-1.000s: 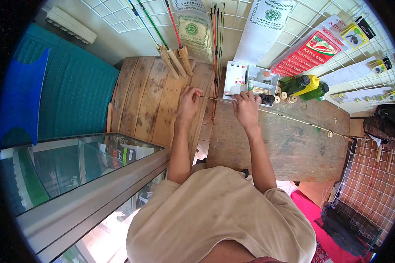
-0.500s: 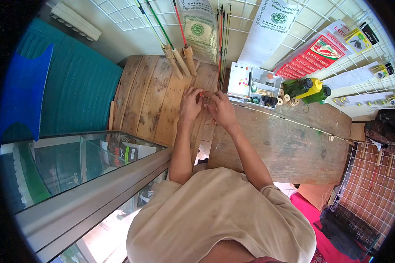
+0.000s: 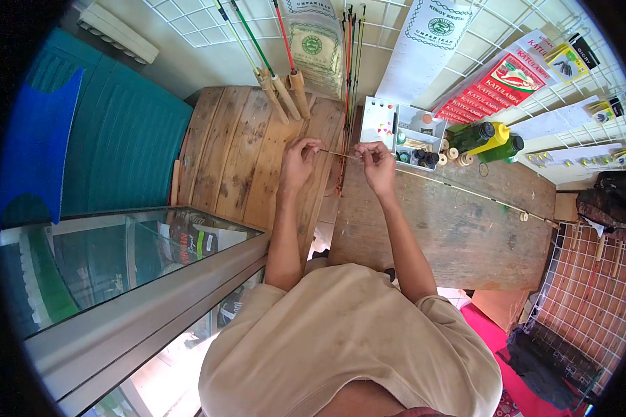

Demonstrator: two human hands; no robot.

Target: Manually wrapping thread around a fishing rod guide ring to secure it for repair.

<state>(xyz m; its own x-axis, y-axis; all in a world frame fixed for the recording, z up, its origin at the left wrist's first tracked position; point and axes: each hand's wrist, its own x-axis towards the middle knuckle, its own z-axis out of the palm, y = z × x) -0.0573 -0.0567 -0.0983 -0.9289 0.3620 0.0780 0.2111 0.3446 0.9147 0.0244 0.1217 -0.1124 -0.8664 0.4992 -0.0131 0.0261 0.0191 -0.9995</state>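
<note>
Head view: thin rod (image 3: 339,154) lengthwise left-right, ends pinched by left hand (image 3: 298,165), right hand (image 3: 378,165).

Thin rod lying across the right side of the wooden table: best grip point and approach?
Pinch the thin rod mid-length from above, fingers closing across it. It lies flat on the wooden table, long and very slender, with bare wood along both sides there. Its upper end runs near the spools and bottles, so that end looks crowded.
</note>
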